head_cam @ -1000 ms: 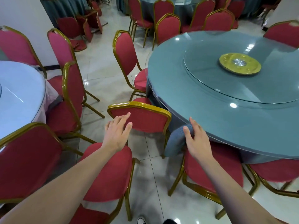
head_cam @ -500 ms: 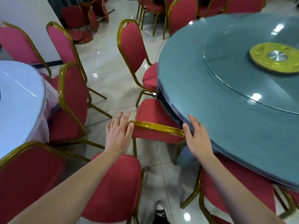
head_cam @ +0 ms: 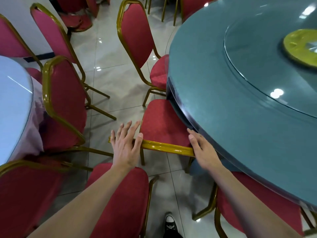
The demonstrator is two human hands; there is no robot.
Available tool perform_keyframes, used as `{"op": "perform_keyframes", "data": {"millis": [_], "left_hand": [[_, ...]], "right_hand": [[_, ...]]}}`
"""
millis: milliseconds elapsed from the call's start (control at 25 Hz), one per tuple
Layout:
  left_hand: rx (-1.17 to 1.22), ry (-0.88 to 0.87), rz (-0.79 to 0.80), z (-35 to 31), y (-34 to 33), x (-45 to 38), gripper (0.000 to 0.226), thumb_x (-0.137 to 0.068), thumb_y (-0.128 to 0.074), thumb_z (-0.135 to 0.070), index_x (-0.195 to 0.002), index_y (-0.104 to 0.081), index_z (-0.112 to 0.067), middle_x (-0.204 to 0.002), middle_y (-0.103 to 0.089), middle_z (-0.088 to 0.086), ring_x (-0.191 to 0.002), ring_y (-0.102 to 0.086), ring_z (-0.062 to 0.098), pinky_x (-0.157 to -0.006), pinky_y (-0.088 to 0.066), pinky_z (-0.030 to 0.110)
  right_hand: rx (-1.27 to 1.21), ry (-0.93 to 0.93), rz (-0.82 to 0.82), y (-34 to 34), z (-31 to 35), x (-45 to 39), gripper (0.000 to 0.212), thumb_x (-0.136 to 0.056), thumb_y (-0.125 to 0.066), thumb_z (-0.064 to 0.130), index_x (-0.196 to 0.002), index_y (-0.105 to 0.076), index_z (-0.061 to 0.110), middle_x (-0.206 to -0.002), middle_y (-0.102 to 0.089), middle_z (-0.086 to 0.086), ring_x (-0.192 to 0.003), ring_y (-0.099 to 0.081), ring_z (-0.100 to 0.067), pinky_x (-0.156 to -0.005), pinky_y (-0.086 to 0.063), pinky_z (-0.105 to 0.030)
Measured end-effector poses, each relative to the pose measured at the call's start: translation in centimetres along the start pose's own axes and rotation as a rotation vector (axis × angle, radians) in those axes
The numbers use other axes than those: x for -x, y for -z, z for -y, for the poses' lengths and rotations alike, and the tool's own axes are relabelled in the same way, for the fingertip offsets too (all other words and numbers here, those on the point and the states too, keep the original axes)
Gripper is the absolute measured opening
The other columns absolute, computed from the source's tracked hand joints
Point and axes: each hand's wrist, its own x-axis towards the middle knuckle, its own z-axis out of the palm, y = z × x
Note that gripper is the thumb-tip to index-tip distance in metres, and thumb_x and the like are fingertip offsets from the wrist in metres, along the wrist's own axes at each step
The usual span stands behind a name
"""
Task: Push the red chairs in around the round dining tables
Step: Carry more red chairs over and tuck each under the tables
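Observation:
A red chair point(head_cam: 161, 122) with a gold frame stands in front of me, its seat partly under the round teal table point(head_cam: 240, 103). My left hand point(head_cam: 124, 143) lies flat with straight spread fingers over the left end of the chair's gold top rail. My right hand point(head_cam: 203, 148) rests on the rail's right end, beside the table's edge, fingers straight. A second red chair point(head_cam: 137, 35) farther on has its seat part-way under the same table.
Several red chairs crowd the left, around a white round table point(head_cam: 13, 100). Another red seat point(head_cam: 123, 194) lies under my left forearm, one more point(head_cam: 257, 203) under the teal table at lower right. My shoe point(head_cam: 170, 224) stands on the tiled floor. A yellow disc point(head_cam: 298, 47) tops the glass turntable.
I have stepped closer to the teal table. Both hands have come down onto the chair's top rail, and its seat now reaches under the table's edge.

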Motion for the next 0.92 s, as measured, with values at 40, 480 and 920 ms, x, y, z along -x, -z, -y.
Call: {"op": "perform_keyframes", "data": {"millis": [40, 480, 920], "left_hand": [[0.019, 0.003, -0.019, 0.0, -0.2, -0.1, 0.066, -0.095, -0.013, -0.065, -0.152, -0.038, -0.043, -0.163, -0.031, -0.006, -0.155, -0.010, 0.014, -0.125, 0.006, 0.047], [0.057, -0.144, 0.021, 4.3, 2.9, -3.2, 0.059, -0.096, -0.030, -0.052, -0.149, -0.046, -0.034, -0.153, -0.047, -0.005, -0.150, -0.027, 0.015, -0.124, -0.005, 0.050], [-0.157, -0.238, 0.222, 8.1, 7.4, -17.5, 0.062, -0.096, -0.016, -0.048, -0.157, -0.027, -0.041, -0.169, -0.014, 0.003, -0.156, 0.001, 0.020, -0.125, 0.007, 0.048]], "right_hand": [[-0.049, -0.034, 0.012, -0.2, -0.1, 0.1, 0.056, -0.095, -0.031, 0.074, -0.140, -0.053, 0.051, -0.135, -0.051, 0.037, -0.137, -0.043, -0.001, -0.108, -0.030, -0.023], [-0.121, -0.127, 0.070, -5.7, 3.4, 5.5, 0.064, -0.088, -0.028, 0.085, -0.146, -0.039, 0.060, -0.154, -0.045, 0.022, -0.142, -0.040, -0.002, -0.121, -0.032, -0.038], [0.053, 0.151, -0.241, -15.0, 8.6, -2.2, 0.076, -0.093, -0.031, 0.082, -0.159, -0.013, 0.049, -0.167, -0.017, 0.018, -0.153, -0.013, 0.002, -0.127, -0.006, -0.051]]}}
